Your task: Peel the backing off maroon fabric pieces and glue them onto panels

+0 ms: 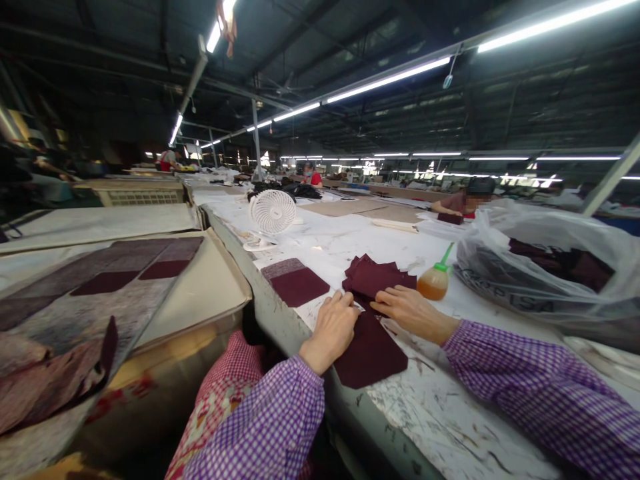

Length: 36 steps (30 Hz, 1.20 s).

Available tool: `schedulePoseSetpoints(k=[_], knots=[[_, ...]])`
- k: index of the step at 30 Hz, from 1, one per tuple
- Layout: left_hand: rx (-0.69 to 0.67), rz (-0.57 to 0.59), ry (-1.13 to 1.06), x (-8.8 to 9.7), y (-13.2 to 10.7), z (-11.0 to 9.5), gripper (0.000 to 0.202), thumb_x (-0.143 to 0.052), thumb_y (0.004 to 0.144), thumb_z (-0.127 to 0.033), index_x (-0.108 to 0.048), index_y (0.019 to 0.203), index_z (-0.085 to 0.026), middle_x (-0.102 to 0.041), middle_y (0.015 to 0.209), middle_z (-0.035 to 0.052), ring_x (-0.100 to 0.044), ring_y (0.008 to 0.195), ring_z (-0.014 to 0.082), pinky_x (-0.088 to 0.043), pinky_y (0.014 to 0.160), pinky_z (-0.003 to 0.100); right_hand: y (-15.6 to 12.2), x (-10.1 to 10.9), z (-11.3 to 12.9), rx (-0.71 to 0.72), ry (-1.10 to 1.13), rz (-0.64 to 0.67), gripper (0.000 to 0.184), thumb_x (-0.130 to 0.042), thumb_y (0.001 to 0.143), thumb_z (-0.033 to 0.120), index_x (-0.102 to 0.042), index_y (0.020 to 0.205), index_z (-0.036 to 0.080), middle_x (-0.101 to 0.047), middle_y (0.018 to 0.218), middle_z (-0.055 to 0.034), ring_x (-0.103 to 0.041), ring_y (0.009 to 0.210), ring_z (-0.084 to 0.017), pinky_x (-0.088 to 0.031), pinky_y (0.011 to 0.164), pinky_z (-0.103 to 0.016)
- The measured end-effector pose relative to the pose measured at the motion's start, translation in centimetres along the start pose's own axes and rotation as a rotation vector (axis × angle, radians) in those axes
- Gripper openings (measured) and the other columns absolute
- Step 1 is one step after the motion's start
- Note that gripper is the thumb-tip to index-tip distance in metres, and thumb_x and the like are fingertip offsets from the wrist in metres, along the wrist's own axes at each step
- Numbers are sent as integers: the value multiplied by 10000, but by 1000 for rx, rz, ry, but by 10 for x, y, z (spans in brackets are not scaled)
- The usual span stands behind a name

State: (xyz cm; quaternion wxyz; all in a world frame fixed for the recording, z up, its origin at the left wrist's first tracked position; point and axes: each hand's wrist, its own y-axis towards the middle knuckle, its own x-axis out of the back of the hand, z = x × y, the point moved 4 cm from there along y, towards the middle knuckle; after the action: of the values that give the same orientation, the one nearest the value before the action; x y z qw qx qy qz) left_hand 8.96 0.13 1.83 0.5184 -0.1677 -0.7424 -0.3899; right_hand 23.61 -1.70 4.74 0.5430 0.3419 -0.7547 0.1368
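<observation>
Below mid-frame, left hand (334, 327) and right hand (413, 310), grips unclear, touch a clipped-corner maroon fabric panel (373, 353); even pressure should prevent creases.

The long, white-covered, marked worktable (440, 407) carries a maroon fabric panel (373, 357) at its near edge, a fanned maroon stack (377, 275) just beyond, a maroon-and-grey piece (301, 287) to the left, a white desk fan (273, 212), a green-nozzled squeeze bottle (433, 285) and a clear plastic bag (530, 287).

Dark letters (532, 306) ending in "PISA" show on the clear plastic bag (545, 293), preceding ones unclear.
</observation>
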Motion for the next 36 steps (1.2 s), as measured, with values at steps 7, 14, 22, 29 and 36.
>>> schedulePoseSetpoints(k=[7, 14, 22, 29, 36], knots=[[4, -26, -16, 3, -1, 3, 324, -413, 868, -104, -654, 1044, -232, -557, 929, 64, -470, 927, 227, -403, 807, 346, 2, 2, 15, -53, 395, -84, 378, -317, 879, 91, -613, 1102, 159, -597, 1086, -99, -557, 964, -194, -464, 857, -320], [54, -86, -182, 26, -30, 40, 217, -502, 880, -194, -711, 850, -242, -613, 844, 24, -497, 827, 178, -389, 737, 280, 5, 3, 23, -62, 438, -11, 362, -325, 890, 114, -624, 1087, 168, -602, 1061, -108, -543, 952, -209, -456, 853, -347], [-40, -142, -79, 30, -44, 43, 285, -407, 934, -233, -684, 877, -203, -604, 864, 41, -468, 814, 170, -356, 713, 297, 12, 6, 21, 49, 333, 89, 452, -339, 849, 50, -568, 1213, 189, -559, 1038, -112, -522, 924, -198, -458, 826, -341], [-82, -142, -11, 31, -47, 41, 281, -386, 941, -222, -660, 884, -202, -585, 870, 42, -460, 804, 172, -350, 694, 294, 27, 20, 34, 103, 105, 269, 590, -385, 822, 44, -422, 1373, 253, -536, 900, -101, -529, 829, -202, -440, 772, -329], [-12, -196, -258, 34, -51, 51, 185, -460, 910, -204, -628, 845, -161, -584, 830, 37, -484, 828, 172, -393, 741, 277, 42, 34, 47, 130, -61, 353, 649, -415, 795, 43, -376, 1394, 292, -566, 849, -85, -542, 654, -156, -365, 598, -252]])
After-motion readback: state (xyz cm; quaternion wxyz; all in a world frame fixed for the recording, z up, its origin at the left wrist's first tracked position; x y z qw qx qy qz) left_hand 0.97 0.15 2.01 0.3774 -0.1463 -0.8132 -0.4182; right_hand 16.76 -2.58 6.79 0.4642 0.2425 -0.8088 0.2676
